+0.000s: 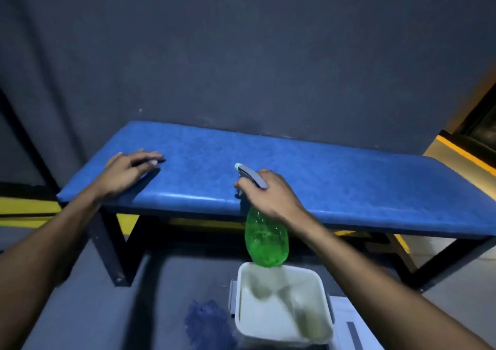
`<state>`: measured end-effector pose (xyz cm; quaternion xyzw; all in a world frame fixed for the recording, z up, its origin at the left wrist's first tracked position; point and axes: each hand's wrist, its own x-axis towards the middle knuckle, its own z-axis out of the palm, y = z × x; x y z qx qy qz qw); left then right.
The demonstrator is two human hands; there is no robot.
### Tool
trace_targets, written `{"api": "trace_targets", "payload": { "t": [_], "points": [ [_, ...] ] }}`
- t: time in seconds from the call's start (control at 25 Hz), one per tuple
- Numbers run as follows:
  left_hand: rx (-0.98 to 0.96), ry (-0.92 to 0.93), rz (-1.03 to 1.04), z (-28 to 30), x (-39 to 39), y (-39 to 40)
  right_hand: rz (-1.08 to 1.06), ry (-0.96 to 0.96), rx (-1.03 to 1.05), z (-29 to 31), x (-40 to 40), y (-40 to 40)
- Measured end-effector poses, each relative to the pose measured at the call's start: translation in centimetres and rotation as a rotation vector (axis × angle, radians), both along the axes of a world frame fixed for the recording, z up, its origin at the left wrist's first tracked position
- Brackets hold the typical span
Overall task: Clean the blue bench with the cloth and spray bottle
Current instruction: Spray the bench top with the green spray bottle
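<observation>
**Inspector A:** Right hand (271, 196)?

**Inspector B:** Clenched around the neck of the green spray bottle (265, 242), one finger at the trigger. The grey nozzle points left across the blue worktop (335, 172); the bottle body hangs below the front edge, just above a white tub (284, 304) on the floor.

**Inspector A:** Left hand (128, 172)?

**Inspector B:** Fingers spread, palm down, flat on the padding near its left end. Nothing held.

**Inspector A:** The cloth?

**Inspector B:** A blue cloth (209, 323) lies on the floor, touching the tub's left side. Blurred; details unclear.

**Inspector A:** Clearance?

**Inspector B:** The worktop's back edge sits against a dark wall. Between the hands and out to the right end the surface is bare.

**Inspector A:** Arm pose?

**Inspector B:** Both forearms reach forward, well apart; the right wrist is bent down over the front edge.
</observation>
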<state>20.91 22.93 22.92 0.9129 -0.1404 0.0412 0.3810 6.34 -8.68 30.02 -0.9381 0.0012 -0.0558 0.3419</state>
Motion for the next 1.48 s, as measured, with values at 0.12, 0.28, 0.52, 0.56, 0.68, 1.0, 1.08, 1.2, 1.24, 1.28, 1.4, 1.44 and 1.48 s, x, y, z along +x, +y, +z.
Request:
{"api": "trace_targets", "payload": {
  "t": [0.12, 0.28, 0.52, 0.56, 0.68, 1.0, 1.08, 1.2, 1.24, 1.28, 1.4, 1.44, 1.48],
  "points": [
    [-0.396, -0.259, 0.111, 0.2, -5.8, -1.3, 0.125, -0.184, -0.152, -3.2, -3.1, 3.0],
    [-0.432, -0.394, 0.217, -4.6, -13.6, -3.0, 0.082, -0.096, 0.090, -9.5, -4.1, 5.3],
    [0.073, 0.109, 0.154, -11.7, -14.0, 0.5, 0.135, 0.072, 0.348, -20.0, -3.1, 8.0],
    [0.152, 0.201, 0.125, -12.4, -13.9, 1.2, 0.144, 0.062, 0.278, -22.0, -2.5, 8.7],
    [0.366, 0.350, 0.100, -13.3, -13.6, 3.0, 0.161, 0.070, 0.095, -27.8, -0.3, 11.1],
    [0.462, 0.359, 0.174, -15.5, -13.7, 5.6, 0.109, 0.143, -0.025, -35.6, 2.6, 13.6],
    [0.437, 0.339, 0.184, -15.6, -13.3, 5.9, 0.082, 0.147, 0.078, -36.0, 2.1, 13.3],
    [0.430, 0.327, 0.196, -15.8, -12.9, 5.8, 0.093, 0.237, 0.247, -37.3, 0.1, 12.3],
    [0.436, 0.326, 0.188, -15.9, -12.8, 5.6, 0.080, 0.263, 0.245, -38.3, -0.8, 11.7],
    [0.443, 0.323, 0.181, -16.0, -12.6, 5.6, 0.056, 0.265, 0.192, -39.4, -1.6, 11.1],
    [0.454, 0.317, 0.193, -16.2, -12.5, 5.4, 0.023, 0.134, -0.225, -44.3, -4.5, 9.1],
    [0.457, 0.322, 0.200, -16.1, -12.5, 5.4, 0.058, 0.207, -0.316, -45.6, -5.6, 9.0],
    [0.457, 0.328, 0.204, -16.1, -12.4, 5.2, 0.075, 0.273, -0.374, -46.2, -6.4, 9.2]
  ]
}}
